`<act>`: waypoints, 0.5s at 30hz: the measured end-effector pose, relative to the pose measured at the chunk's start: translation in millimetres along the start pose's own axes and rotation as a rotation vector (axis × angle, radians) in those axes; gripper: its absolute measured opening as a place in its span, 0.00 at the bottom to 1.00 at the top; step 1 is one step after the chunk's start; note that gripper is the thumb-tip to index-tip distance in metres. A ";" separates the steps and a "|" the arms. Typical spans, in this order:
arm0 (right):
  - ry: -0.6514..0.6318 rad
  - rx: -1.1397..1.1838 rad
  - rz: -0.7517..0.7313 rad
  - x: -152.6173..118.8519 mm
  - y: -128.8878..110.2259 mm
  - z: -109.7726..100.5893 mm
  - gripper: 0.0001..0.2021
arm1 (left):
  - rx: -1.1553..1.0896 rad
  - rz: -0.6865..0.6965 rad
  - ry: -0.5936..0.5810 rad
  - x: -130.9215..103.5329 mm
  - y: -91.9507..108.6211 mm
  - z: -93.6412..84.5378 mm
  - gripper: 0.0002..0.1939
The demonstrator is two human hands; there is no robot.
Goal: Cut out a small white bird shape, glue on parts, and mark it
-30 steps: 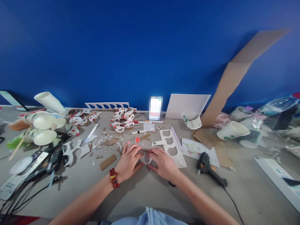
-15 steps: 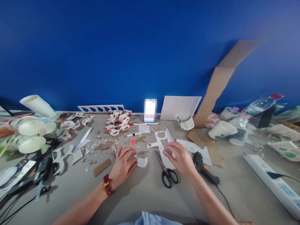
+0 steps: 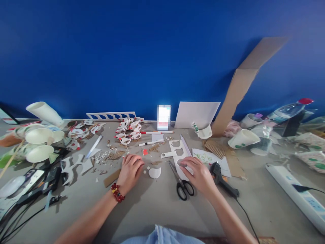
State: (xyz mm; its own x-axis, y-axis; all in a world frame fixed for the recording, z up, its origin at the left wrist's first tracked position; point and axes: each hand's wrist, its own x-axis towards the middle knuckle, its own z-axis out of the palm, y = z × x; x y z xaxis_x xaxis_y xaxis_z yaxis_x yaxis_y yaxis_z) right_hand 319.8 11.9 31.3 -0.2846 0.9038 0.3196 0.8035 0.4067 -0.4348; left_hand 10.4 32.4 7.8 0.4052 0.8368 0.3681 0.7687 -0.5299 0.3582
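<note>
On my feed the black-handled scissors (image 3: 179, 180) lie on the table with their blades pointing away from me and slightly left, so I take my places from them. The white teardrop-shaped piece (image 3: 154, 173) lies flat just left of the scissors, in the gap between the two hands, and neither hand covers it. Two small white discs (image 3: 145, 171) sit close by its left edge.

I see the left hand (image 3: 130, 172) farther left of the scissors, palm down, its fingers bent and lying close together beside the discs. I cannot tell from here whether anything is under those fingers. A red beaded bracelet (image 3: 118, 193) circles that wrist, and a brown cardboard strip (image 3: 111, 178) lies partly behind the hand.

The right hand (image 3: 188, 166) is just right of the scissors, over the edge of the white cut-out card (image 3: 177, 157). I make out the thumb and fingers curved and parted; whether they touch the card I cannot tell, and I see nothing gripped between them.

Beyond the scissors, toward the blue wall (image 3: 162, 61), I have a small red piece (image 3: 145, 152) and the cluster of white bird shapes (image 3: 125, 140), both off to the left. Right of the scissors, past the right hand, rests a black glue gun (image 3: 220, 178).
</note>
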 end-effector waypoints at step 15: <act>-0.029 -0.293 0.414 -67.6 61.5 -93.4 0.16 | -0.113 0.032 -0.118 5.5 -4.0 20.9 0.05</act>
State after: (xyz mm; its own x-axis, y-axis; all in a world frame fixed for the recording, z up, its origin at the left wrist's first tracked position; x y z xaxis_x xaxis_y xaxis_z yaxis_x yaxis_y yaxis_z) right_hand 437.3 -36.7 61.6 0.0776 0.9863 0.1455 0.9637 -0.0368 -0.2643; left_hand 19.9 42.1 -9.6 0.4892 0.8262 0.2796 0.6964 -0.5630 0.4451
